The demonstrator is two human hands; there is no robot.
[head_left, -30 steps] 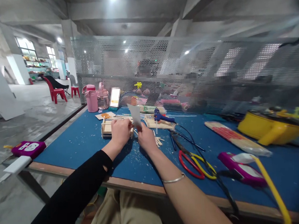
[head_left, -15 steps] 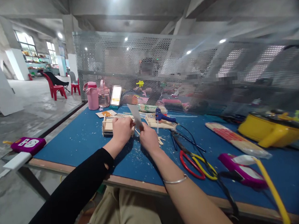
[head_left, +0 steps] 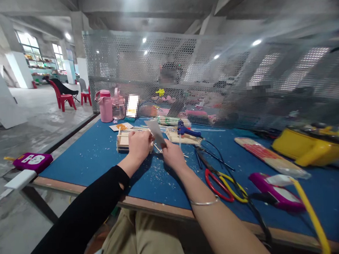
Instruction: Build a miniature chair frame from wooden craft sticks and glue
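Observation:
Fingers curled, my left hand (head_left: 140, 144) is closed at the right end of a small box-like model of wooden sticks (head_left: 124, 142), steadying it on the blue table. The fingertips are partly hidden. In my right hand (head_left: 173, 154), a thin, pale grey strip (head_left: 156, 132) is pinched and angled up and left, close to the left fingers. Its material is hard to make out. Just beyond the right hand, a blue glue gun (head_left: 187, 130) rests beside a flat wooden stick piece (head_left: 174, 136). Small wooden bits and pale crumbs are scattered nearby.
Pliers with red and yellow handles (head_left: 226, 185), a purple tape measure (head_left: 277, 193), a bag of sticks (head_left: 268, 155) and a yellow container (head_left: 310, 146) are on the right. A pink flask (head_left: 105, 106) stands at the back left, before a perforated metal screen (head_left: 124, 56).
My right hand has shifted slightly right and down, and the grey strip has tilted further left. My left hand stays at the stick model. The camera view has moved a little.

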